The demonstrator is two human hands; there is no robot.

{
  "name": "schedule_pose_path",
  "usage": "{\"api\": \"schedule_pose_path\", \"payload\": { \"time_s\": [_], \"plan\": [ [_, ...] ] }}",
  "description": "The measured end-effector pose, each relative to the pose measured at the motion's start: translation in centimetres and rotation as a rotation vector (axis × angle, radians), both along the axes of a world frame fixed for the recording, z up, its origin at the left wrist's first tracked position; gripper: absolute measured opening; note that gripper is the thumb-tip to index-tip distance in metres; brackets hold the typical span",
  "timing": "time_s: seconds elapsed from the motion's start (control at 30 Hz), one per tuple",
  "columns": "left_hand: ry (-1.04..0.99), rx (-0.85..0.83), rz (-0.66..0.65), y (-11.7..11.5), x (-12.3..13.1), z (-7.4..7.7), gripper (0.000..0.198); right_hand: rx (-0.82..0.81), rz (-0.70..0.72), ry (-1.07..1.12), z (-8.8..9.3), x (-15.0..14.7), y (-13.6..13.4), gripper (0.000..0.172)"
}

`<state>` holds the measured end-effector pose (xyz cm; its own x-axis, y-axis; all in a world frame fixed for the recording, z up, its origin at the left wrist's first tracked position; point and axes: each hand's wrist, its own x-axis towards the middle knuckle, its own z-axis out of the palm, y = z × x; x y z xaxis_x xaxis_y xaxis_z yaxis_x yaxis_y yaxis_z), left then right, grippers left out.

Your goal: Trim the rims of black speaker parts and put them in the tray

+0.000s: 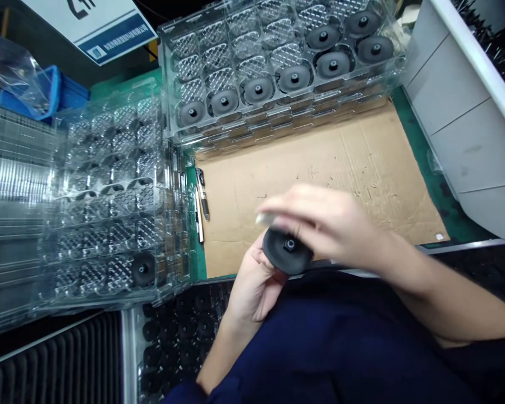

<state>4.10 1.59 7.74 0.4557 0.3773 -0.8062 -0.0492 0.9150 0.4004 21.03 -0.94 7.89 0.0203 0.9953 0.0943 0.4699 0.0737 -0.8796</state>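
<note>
My left hand point(255, 283) is closed around a round black disc point(283, 255) with a small raised hub in its middle. The disc is tilted, its hub side facing up, just in front of my dark blue clothing. Above its far rim, my right hand point(332, 221) is smeared by motion, thumb and fingers pinched together. A small pale thing point(266, 219) shows at those fingertips; its kind is too blurred to tell. Both hands are over the near edge of a cardboard sheet point(244, 185).
A clear plastic tray point(219, 59) at the back holds several similar discs. More clear trays point(109, 224) are stacked at the left, one disc in the near corner. Pens point(202, 193) lie on the cardboard's left edge. A white bin point(458, 112) of black parts stands right.
</note>
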Motion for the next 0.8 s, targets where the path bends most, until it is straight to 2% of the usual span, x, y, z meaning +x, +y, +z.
{"api": "schedule_pose_path", "payload": {
  "time_s": [0.1, 0.2, 0.27, 0.33, 0.4, 0.47, 0.57, 0.63, 0.7, 0.73, 0.8],
  "plan": [
    [-0.169, -0.019, 0.013, 0.5, -0.2, 0.3, 0.047, -0.27, -0.232, -0.157, -3.9, 0.9, -1.4, 0.026],
    [-0.202, -0.01, 0.026, 0.7, -0.5, 0.2, 0.045, -0.439, -0.226, -0.054, -7.3, 0.0, -4.4, 0.025],
    [-0.197, 0.002, 0.03, 0.7, -0.6, -0.1, 0.048, -0.488, -0.197, 0.027, -8.0, -0.8, -6.0, 0.023],
    [-0.199, 0.009, 0.028, 0.6, -0.5, -0.4, 0.05, -0.518, -0.236, 0.04, -7.0, -1.2, -6.4, 0.022],
    [-0.196, 0.015, 0.023, 0.4, -0.2, -0.5, 0.051, -0.48, -0.357, 0.027, -4.5, -1.1, -5.5, 0.022],
    [-0.18, 0.02, 0.027, 0.3, 0.2, -0.5, 0.053, -0.302, -0.451, 0.01, -1.3, -1.2, -4.0, 0.023],
    [-0.123, -0.03, 0.045, 0.4, 0.3, -0.4, 0.052, -0.089, -0.296, 0.052, 2.0, -1.8, -2.2, 0.025],
    [-0.095, -0.045, 0.06, 0.6, 0.3, -0.4, 0.052, -0.099, -0.157, 0.104, 2.7, -2.3, -1.7, 0.023],
    [-0.079, -0.006, 0.079, 0.7, 0.3, -0.4, 0.051, -0.172, -0.076, 0.114, 2.5, -2.6, -1.4, 0.02],
    [-0.073, 0.013, 0.083, 0.8, 0.3, -0.4, 0.051, -0.182, -0.081, 0.084, 2.3, -2.7, -1.3, 0.02],
    [-0.05, 0.008, 0.048, 0.8, 0.5, -0.2, 0.048, -0.082, -0.172, -0.026, 1.8, -3.0, -1.1, 0.022]
  ]
}}
